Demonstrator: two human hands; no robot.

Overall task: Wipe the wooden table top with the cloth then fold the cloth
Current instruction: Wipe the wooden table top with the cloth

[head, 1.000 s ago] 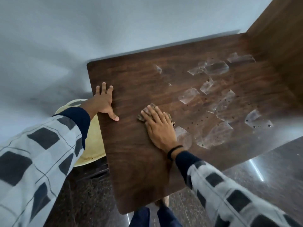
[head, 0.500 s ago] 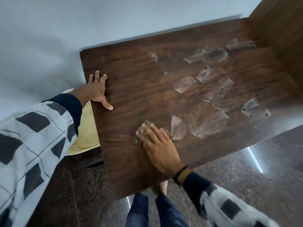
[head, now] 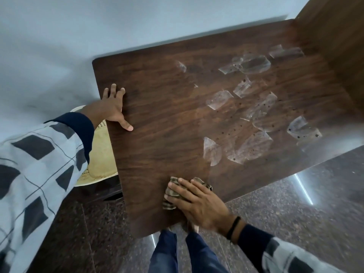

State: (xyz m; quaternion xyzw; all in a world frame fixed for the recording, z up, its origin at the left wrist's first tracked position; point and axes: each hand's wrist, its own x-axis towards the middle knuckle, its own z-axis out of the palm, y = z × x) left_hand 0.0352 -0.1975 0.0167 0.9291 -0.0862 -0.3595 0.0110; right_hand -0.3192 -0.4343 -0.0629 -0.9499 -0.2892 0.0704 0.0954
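Observation:
The dark wooden table top [head: 169, 123] fills the middle of the view, its near corner pointing at my legs. My right hand [head: 197, 201] presses a small bunched brown-checked cloth [head: 173, 192] flat against the wood near that front corner; most of the cloth is hidden under my fingers. My left hand [head: 113, 109] rests flat on the table's left edge, fingers spread, holding nothing. Several patches of clear tape residue [head: 244, 123], dotted with dark specks, cover the right half of the top.
A pale yellow plastic chair seat [head: 98, 158] sits below the table's left edge, under my left arm. A brown wooden panel [head: 334, 42] rises along the table's right side. A grey wall stands behind the table, and polished speckled stone floor [head: 295, 213] lies beneath it.
My right hand has slid the cloth toward me, from the middle of the table to its front corner. The left hand has stayed on the left edge.

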